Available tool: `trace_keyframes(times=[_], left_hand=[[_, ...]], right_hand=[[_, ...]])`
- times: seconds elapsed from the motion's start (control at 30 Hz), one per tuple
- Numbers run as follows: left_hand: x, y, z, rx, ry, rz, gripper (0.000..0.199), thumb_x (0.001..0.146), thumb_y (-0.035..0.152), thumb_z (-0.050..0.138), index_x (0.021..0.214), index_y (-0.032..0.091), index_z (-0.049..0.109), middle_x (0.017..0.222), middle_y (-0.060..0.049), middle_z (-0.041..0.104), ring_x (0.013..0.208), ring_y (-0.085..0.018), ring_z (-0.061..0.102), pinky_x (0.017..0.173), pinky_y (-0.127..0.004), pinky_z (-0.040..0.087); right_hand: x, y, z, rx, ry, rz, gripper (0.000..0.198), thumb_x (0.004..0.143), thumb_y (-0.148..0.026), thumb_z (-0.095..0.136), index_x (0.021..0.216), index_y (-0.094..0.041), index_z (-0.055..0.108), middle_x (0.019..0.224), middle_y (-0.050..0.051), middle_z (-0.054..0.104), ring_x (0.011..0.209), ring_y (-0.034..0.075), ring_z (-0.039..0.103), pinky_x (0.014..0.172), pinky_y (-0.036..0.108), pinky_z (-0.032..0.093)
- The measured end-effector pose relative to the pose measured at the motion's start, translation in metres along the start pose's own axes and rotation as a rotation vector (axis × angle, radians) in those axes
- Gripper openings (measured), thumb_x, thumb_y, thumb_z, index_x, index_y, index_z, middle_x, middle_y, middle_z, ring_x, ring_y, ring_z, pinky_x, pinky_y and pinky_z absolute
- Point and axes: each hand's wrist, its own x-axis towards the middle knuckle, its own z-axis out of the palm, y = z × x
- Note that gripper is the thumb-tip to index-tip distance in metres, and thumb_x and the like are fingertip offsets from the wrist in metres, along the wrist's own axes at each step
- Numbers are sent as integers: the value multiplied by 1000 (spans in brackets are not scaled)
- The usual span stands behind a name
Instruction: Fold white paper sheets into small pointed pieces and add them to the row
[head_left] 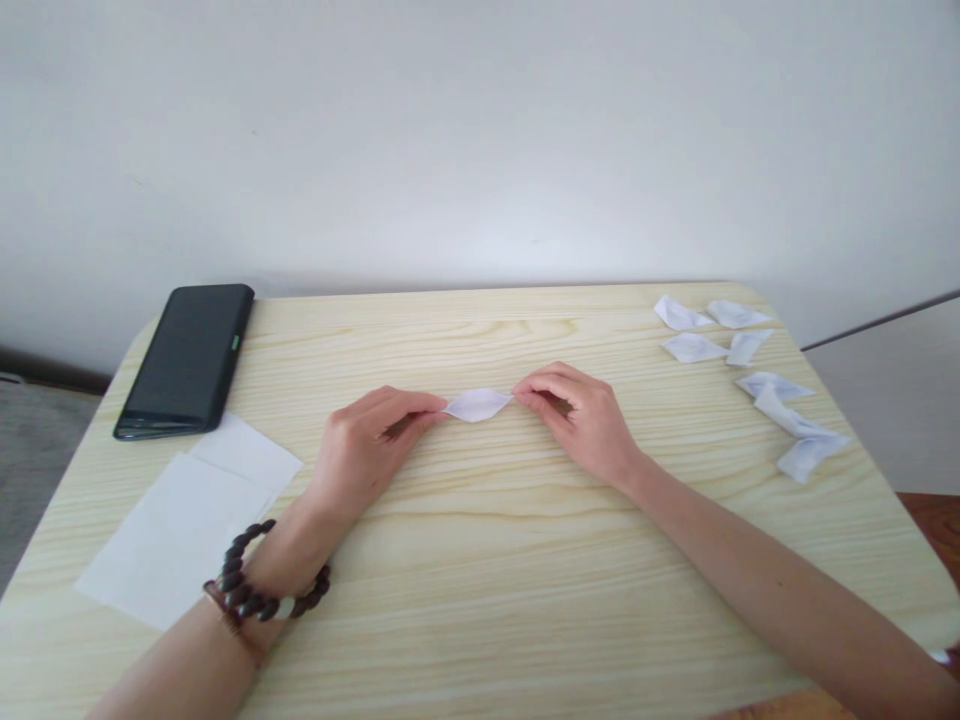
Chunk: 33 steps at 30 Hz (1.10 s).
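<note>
A small folded white paper boat [478, 405] is stretched between my two hands over the middle of the table. My left hand [379, 435] pinches its left tip between thumb and fingers. At the opposite tip, my right hand [581, 415] pinches the paper in the same way. The folded shape is pointed at both ends and wider in the middle. A dark beaded bracelet [251, 600] circles my left wrist.
Several folded white paper pieces [694, 347] lie along the right side of the wooden table [480, 580]. Flat white paper sheets [172, 540] rest at the left, near a black phone-like device [187, 360]. A pale wall [480, 150] rises behind the table.
</note>
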Motion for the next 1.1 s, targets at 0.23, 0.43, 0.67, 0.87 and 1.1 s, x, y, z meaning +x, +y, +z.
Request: trace_keyframes(times=[0.23,0.43,0.67,0.87,1.1], left_hand=[[1,4,2,62,-18,85,15,89,27,57,83,24,70,80,0,73,74,-16,66,68,-28,51],[2,6,4,114,-25,110,18,91,29,55,82,23,69,79,0,73,74,-16,66,69,-28,51],[1,2,7,86,38,22,12,89,29,57,92,22,66,80,0,68,66,-13,62,61,-24,49],[2,5,7,171,13,45,22,84,30,60,103,20,57,84,-1,63,75,-15,61,70,-27,49],[2,6,10,129,6,16,16,83,30,60,96,21,56,87,-1,65,78,-15,61,75,-28,50]], right_hand=[[-3,-3,4,-68,-27,-73,9,93,-16,52,91,-18,61,88,5,65,83,14,61,76,26,50],[-6,-4,5,-127,-43,-105,12,95,-18,48,92,-19,59,89,6,65,84,16,61,77,30,51],[-3,-2,5,-35,12,-7,10,93,-21,55,93,-20,65,90,5,68,80,14,64,68,25,53],[0,-6,2,26,-14,6,7,89,-25,61,90,-20,65,88,5,67,76,14,63,64,25,54],[0,-6,1,69,-83,-66,6,90,-24,58,93,-21,62,95,5,68,83,14,64,74,28,54]])
